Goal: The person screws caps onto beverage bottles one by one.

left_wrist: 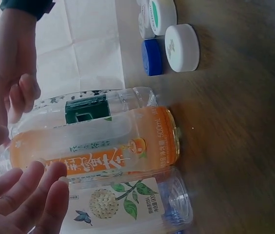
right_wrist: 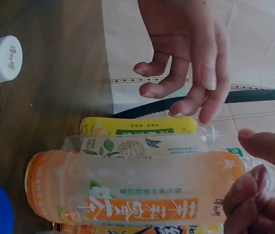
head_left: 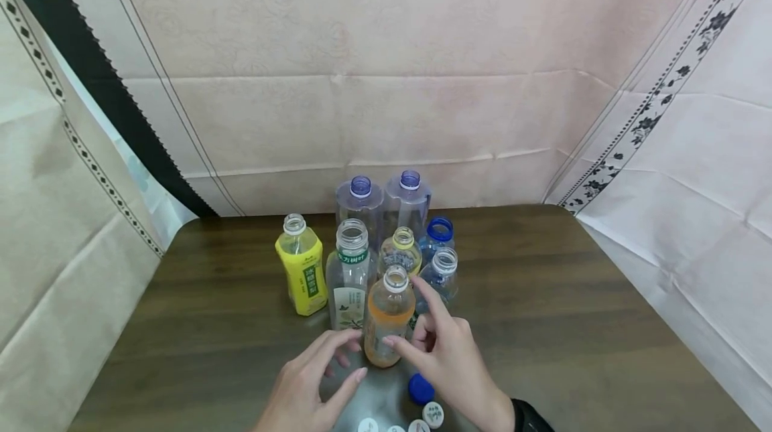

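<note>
A clear bottle with an orange label (head_left: 386, 319) stands uncapped and upright at the front of a bottle group. My right hand (head_left: 449, 351) is at its right side, index finger extended by the neck and thumb before the label; whether they touch it I cannot tell. The other right fingers are bent, with nothing visible in them. My left hand (head_left: 316, 378) is spread at its left, thumb and fingers apart and holding nothing. In the left wrist view, the orange-labelled bottle (left_wrist: 103, 151) is beside a bottle with a white flower label (left_wrist: 123, 204).
Behind are a yellow-labelled bottle (head_left: 305, 271), a green-necked clear bottle (head_left: 350, 278) and several other uncapped bottles. A blue cap (head_left: 421, 389) and several white caps (head_left: 433, 414) lie at the table's (head_left: 543, 325) near side. Light cloth (head_left: 386, 117) hangs behind.
</note>
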A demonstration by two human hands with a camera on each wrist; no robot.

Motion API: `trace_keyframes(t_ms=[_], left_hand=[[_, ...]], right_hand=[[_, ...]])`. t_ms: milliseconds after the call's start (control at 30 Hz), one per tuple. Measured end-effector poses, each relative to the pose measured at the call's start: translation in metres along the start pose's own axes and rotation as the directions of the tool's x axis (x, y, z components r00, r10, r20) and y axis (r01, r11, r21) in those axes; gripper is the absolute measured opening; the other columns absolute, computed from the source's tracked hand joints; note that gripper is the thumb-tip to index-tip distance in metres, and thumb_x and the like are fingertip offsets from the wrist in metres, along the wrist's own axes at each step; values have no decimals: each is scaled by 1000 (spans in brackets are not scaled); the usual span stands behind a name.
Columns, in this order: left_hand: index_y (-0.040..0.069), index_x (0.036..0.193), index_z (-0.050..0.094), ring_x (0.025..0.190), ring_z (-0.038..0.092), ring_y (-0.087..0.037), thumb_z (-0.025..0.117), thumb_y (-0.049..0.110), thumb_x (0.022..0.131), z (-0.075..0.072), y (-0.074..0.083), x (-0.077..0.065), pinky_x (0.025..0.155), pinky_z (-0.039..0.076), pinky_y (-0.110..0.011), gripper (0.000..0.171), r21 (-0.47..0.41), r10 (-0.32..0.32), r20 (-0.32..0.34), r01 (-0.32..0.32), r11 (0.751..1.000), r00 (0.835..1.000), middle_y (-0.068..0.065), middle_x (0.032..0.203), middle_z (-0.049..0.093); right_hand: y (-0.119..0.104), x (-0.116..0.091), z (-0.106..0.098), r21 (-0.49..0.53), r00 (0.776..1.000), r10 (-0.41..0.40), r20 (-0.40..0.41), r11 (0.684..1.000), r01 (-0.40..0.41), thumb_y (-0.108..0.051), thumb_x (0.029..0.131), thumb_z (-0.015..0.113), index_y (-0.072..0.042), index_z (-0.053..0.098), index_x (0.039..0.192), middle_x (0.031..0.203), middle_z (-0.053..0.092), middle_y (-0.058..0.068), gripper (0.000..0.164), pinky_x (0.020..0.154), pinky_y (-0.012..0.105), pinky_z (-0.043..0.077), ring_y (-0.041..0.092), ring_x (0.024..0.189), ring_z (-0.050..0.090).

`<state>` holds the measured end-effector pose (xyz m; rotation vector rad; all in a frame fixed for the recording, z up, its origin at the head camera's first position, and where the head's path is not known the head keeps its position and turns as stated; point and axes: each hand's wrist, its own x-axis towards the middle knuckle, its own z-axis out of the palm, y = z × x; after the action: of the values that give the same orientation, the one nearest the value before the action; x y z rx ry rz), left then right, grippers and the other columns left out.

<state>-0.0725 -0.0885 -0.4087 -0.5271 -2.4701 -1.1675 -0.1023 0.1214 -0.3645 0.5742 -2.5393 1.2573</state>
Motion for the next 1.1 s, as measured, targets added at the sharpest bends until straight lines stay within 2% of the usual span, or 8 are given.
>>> trace_keyframes(t_ms=[167, 333, 600, 767, 867, 967, 1100], left_hand=[[28, 121, 59, 75, 56, 6, 79, 20, 80, 1, -1, -2, 59, 50, -17, 46, -18, 4, 7, -4, 1000, 1000, 26, 101, 57], [28, 121, 59, 75, 58, 2, 79, 19, 80, 2, -2, -3, 59, 50, -17, 47, -37, 17, 2, -17, 999, 1000, 24, 101, 57], [19, 120, 61, 76, 58, 3, 79, 18, 80, 1, -5, -4, 59, 49, -15, 44, -20, 41, -16, -42, 999, 999, 20, 101, 60], [25, 120, 60, 76, 59, 4, 79, 17, 79, -1, -4, -4, 60, 49, -16, 45, -29, 6, -22, -6, 1000, 1000, 25, 101, 57], [26, 119, 60, 77, 59, 4, 79, 17, 79, -2, -4, -4, 60, 49, -16, 46, -17, 15, -31, -15, 1000, 999, 24, 100, 57], [26, 120, 59, 79, 59, 4, 81, 21, 77, -3, -4, -3, 62, 49, -16, 48, 21, 36, -45, -35, 999, 998, 22, 102, 59], [32, 125, 55, 88, 58, 5, 84, 36, 73, -5, -2, -2, 70, 53, -20, 60, 49, -17, -14, 18, 999, 1000, 25, 110, 56]], right_hand=[[2, 5, 5, -17, 999, 30, 13, 999, -30, -27, 79, 79, -15, 33, 150, 54, 44, -17, 86, 49, 16, 40, -4, 46, 42], [7, 7, 8, -35, 999, 39, 20, 999, -38, -24, 77, 81, -13, 39, 146, 52, 42, -17, 81, 50, 15, 41, -5, 46, 42], [9, 9, 12, -36, 998, -56, -4, 998, 56, -26, 78, 81, -15, 51, 136, 55, 44, -17, 67, 48, 16, 40, -7, 48, 42], [4, 7, 10, -30, 1000, -11, 15, 999, 12, -27, 77, 81, -16, 52, 135, 56, 43, -18, 67, 48, 15, 39, -6, 48, 41], [0, 3, 8, -36, 1000, -10, 27, 999, 11, -27, 76, 82, -16, 52, 135, 57, 41, -19, 67, 48, 15, 39, -6, 48, 41], [-4, 0, 6, -40, 998, -59, 24, 997, 60, -29, 75, 83, -15, 52, 134, 57, 41, -18, 68, 47, 15, 39, -7, 48, 39], [-9, -6, 3, -14, 994, -108, 17, 994, 108, -32, 75, 82, -16, 52, 134, 57, 42, -16, 68, 46, 15, 39, -9, 49, 38]])
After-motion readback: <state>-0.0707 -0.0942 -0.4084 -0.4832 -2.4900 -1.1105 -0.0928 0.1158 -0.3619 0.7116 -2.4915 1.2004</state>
